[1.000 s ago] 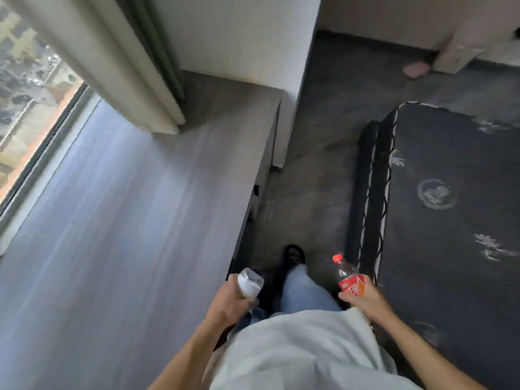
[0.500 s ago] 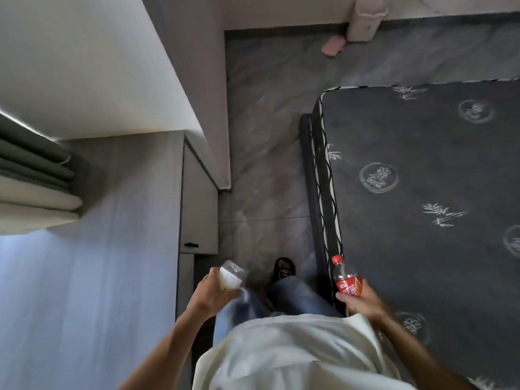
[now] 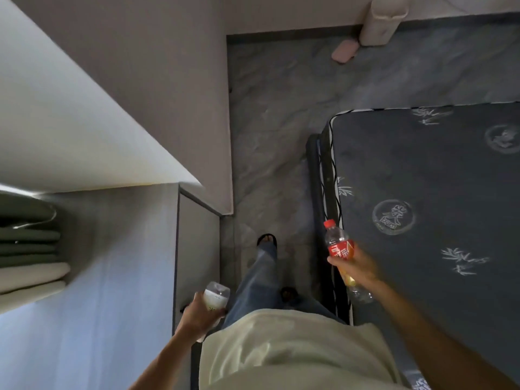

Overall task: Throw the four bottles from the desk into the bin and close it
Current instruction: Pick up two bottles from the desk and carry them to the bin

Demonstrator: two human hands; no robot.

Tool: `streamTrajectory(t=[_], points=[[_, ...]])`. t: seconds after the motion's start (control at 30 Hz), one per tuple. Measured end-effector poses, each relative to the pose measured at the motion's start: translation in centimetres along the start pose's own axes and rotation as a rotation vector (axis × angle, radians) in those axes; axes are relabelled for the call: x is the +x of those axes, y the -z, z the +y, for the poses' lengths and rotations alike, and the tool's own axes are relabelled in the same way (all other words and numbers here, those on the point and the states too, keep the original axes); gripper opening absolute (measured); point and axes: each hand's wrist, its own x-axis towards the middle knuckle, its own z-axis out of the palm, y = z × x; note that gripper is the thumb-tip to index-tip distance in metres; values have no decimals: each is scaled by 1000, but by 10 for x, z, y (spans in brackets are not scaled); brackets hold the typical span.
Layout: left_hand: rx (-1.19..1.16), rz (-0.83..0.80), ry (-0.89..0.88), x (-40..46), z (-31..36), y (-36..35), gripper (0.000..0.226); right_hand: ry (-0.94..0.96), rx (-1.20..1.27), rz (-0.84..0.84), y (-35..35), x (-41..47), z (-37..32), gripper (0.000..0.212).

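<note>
My left hand (image 3: 198, 316) grips a clear bottle with a white label (image 3: 215, 298), held low beside the desk's side panel. My right hand (image 3: 356, 267) grips a clear bottle with a red cap and red label (image 3: 336, 244), its cap pointing up and away, over the edge of the dark mattress. A second clear bottle seems to lie under the same hand, its end (image 3: 360, 295) sticking out below. At the far wall stands a pale pink bin (image 3: 381, 19), cut off by the top of the frame; whether its lid is up is hidden.
The grey desk (image 3: 98, 277) runs along my left, with folded curtains (image 3: 28, 249) on it. A dark mattress (image 3: 436, 206) fills the right. Between them a narrow strip of grey floor (image 3: 275, 122) leads to the bin. A small pink object (image 3: 344, 50) lies beside the bin.
The view has swung right, away from the window and desk, toward the aisle and the far wall. The bin has come closer. Both hands still hold their bottles; my right hand has risen.
</note>
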Motion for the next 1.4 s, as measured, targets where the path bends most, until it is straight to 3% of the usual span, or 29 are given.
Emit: streamTrajectory(t=[0.2,0.33,0.5,0.6,0.77,0.93,1.1,1.2,1.3,1.4], points=[[-32,-51,-70,68,121,63,77,-62,-10,20,26,33,-34,57],[-22,-45,-173,102,222,93,73,-166,115,7,46,49,-43,70],[-28,-14,-279,137,323,118,70,-202,123,54,74,86,-56,39],[-7,-22,-303,167,380,137,73,-194,89,29,98,132,-81,52],[20,-14,-233,200,423,167,66,-171,-9,-15,147,209,-148,68],[51,25,-224,221,437,202,52,-76,-19,5,193,280,-246,71],[98,23,-97,251,453,229,76,-8,-28,9,224,352,-342,82],[75,2,-63,280,484,251,49,-17,-34,33,237,391,-386,84],[23,-28,10,319,529,283,52,-21,-16,45,250,419,-420,83],[22,-47,-9,354,588,317,38,-63,9,46,262,432,-438,82]])
